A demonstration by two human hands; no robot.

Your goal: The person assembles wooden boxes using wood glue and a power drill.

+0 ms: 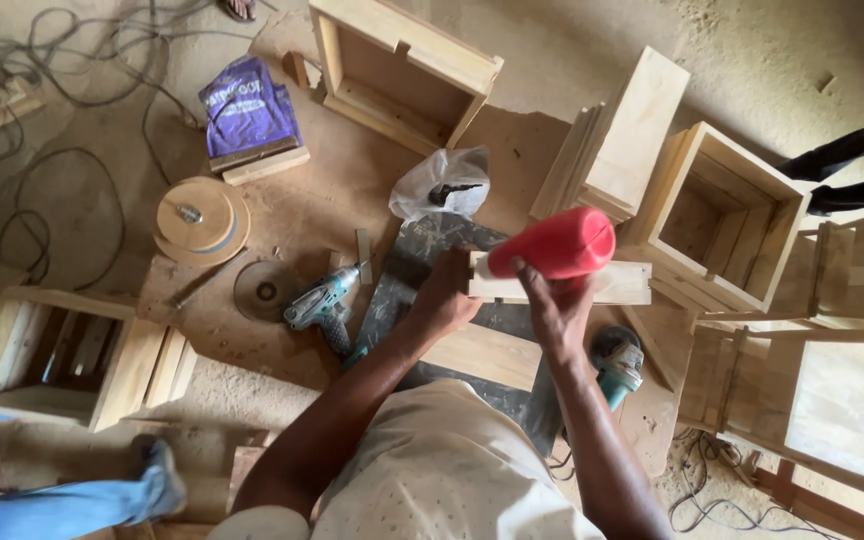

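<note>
My right hand (552, 305) grips a red plastic bottle (557, 245), tipped sideways with its nozzle against the end of a pale wooden board (622, 283). My left hand (444, 295) holds that board's near left end, steadying it over a dark slab (402, 275). A second wooden plank (482, 355) lies on the slab just below my hands.
Open wooden boxes (727, 215) (402, 65) (52, 355) stand around. A teal cordless drill (322, 300), a grinder (617, 365), a sanding disc (264, 290), round wooden lids (200, 218), a plastic bag (442, 185), a purple sack (247, 110) and cables (42, 220) lie on the sawdust floor. Another person's blue-trousered leg (62, 500) is at lower left.
</note>
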